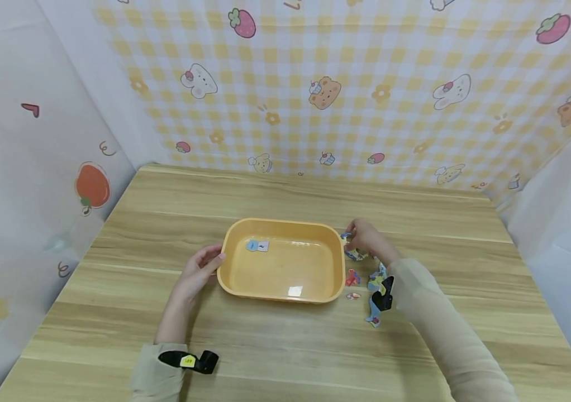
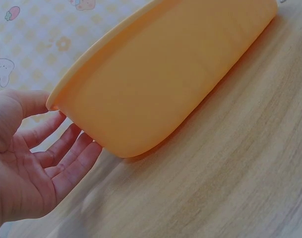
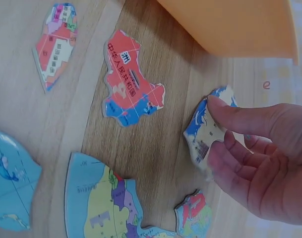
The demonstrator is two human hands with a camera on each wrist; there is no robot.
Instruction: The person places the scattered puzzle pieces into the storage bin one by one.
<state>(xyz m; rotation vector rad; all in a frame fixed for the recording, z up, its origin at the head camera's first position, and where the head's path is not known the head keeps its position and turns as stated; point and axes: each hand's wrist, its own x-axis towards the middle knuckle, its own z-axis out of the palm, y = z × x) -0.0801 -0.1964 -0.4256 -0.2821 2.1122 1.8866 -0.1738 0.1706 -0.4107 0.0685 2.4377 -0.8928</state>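
Left hand [image 1: 199, 272] pinches left end of tray [image 1: 285, 268], thumb at rim. Right hand [image 1: 367, 237] pinches beige-and-blue map piece [image 3: 196, 140], just beyond tray's upper right corner in head view. Tray mid-frame, long axis left-right, lying left of right hand; right hand nearer loose map pieces [image 3: 101, 198]. Red piece [image 3: 122, 74], upper middle of right wrist view, reads 中华人民共和国. Yellow label [image 1: 188, 362], lower left of head view: lettering too small.

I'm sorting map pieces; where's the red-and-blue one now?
In the head view, the red-and-blue piece lies right of the yellow tray, on the table.
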